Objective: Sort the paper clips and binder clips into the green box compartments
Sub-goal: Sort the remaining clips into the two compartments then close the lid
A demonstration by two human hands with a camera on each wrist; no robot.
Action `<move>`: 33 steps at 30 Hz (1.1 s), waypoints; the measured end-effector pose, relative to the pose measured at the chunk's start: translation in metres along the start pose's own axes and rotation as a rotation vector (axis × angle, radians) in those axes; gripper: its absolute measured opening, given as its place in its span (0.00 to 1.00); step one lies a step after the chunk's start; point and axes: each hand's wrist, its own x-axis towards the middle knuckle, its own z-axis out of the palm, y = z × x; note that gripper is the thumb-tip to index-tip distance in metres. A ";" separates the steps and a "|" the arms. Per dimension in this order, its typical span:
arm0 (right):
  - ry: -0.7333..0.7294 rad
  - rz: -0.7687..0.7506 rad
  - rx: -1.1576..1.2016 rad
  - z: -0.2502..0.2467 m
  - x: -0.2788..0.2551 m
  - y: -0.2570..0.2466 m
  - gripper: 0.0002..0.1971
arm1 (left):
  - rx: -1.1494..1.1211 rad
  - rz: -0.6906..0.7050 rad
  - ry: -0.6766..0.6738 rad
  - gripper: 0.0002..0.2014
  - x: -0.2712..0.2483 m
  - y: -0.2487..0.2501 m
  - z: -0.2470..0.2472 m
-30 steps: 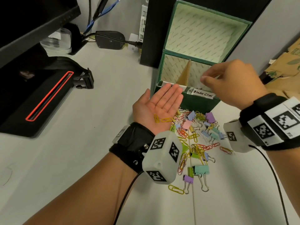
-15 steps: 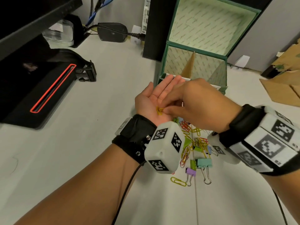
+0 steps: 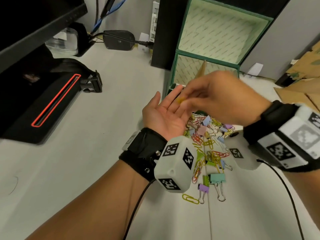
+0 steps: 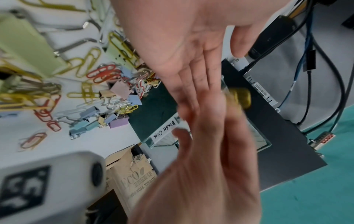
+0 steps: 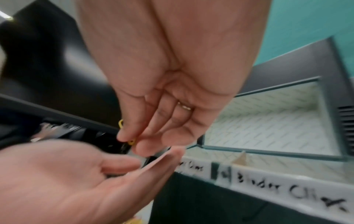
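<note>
My left hand (image 3: 164, 115) lies flat, palm up, in front of the green box (image 3: 206, 54). My right hand (image 3: 207, 97) hovers just above its fingers and pinches yellow paper clips (image 3: 180, 100) between thumb and forefinger; the same yellow paper clips (image 5: 131, 141) show in the right wrist view, blurred. The box stands open with its lid up and a cardboard divider (image 3: 201, 70) between two compartments. Its front labels include "Binder Clips" (image 5: 291, 191). A heap of coloured paper clips and binder clips (image 3: 207, 144) lies on the white table below my hands.
A black device with a red outline (image 3: 43, 104) and a monitor edge lie at the left. A power adapter (image 3: 119, 39) and cables sit at the back. Brown cardboard (image 3: 301, 84) is at the right. A teal binder clip (image 3: 217, 178) and a purple one (image 3: 203, 187) lie nearest.
My right hand came from over the box down to my left palm, picked the yellow clips off it, and now lifts them towards the box. The left palm is bare now.
</note>
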 end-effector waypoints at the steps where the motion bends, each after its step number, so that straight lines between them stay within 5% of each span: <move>1: 0.085 0.024 0.024 -0.008 0.001 0.006 0.02 | -0.005 0.002 0.001 0.26 0.001 0.001 0.000; 9: 0.443 0.186 0.024 -0.023 0.017 0.030 0.12 | 0.012 -0.002 0.003 0.23 0.002 0.000 -0.002; 14: 0.219 0.259 -0.156 -0.008 0.044 0.034 0.17 | 0.122 0.042 0.045 0.17 -0.001 -0.002 0.000; 20: 0.311 0.191 -0.058 -0.029 0.001 0.029 0.12 | 0.321 0.099 0.000 0.12 -0.012 -0.004 0.015; 23: 0.084 0.186 -0.035 -0.040 -0.043 0.027 0.07 | 0.634 0.192 -0.069 0.10 -0.026 -0.001 0.031; 28: -0.534 0.134 -0.002 0.004 -0.118 0.018 0.05 | 1.551 0.410 -0.262 0.09 -0.054 0.015 0.052; 33: -0.646 0.047 0.175 0.051 -0.145 -0.013 0.09 | 2.192 0.389 -0.135 0.09 -0.047 0.042 0.046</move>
